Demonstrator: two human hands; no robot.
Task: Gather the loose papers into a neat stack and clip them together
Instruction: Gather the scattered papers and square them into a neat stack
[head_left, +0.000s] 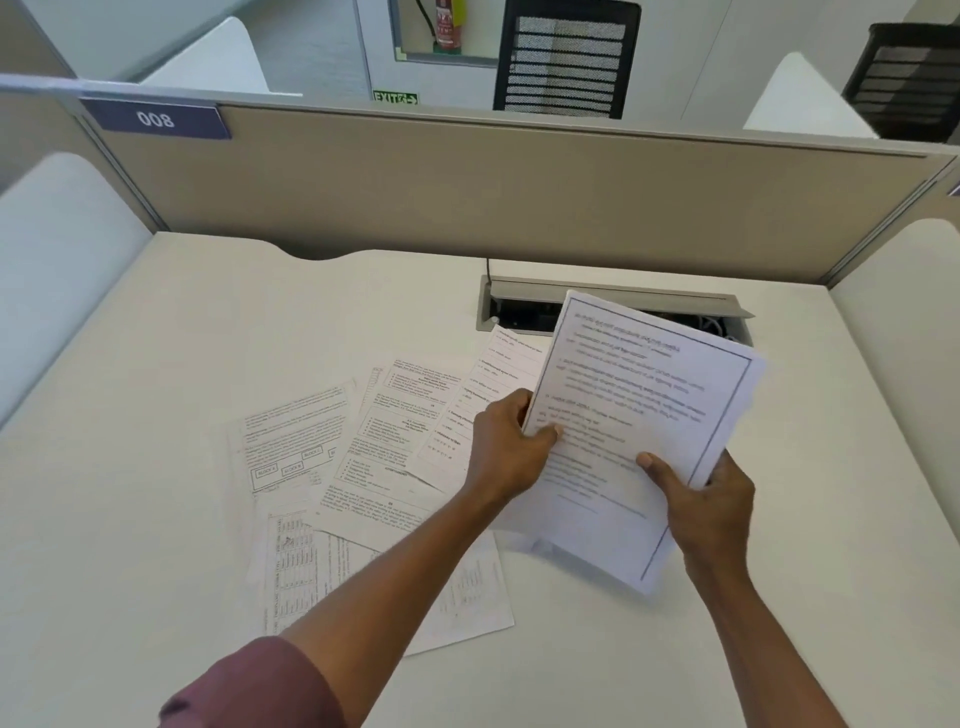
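I hold a small stack of printed white papers (644, 415) tilted up above the desk at centre right. My left hand (506, 449) grips the stack's left edge, thumb on top. My right hand (706, 499) grips its lower right edge, thumb on the page. Several loose printed sheets (363, 457) lie fanned and overlapping on the white desk (130, 467), left of and below the held stack. My left forearm crosses over the lowest sheet (467, 587). No clip is visible.
An open cable tray (524, 304) with a grey flap is set into the desk behind the held papers. A beige partition (467, 182) labelled 008 closes the back. White side dividers (57, 249) flank the desk.
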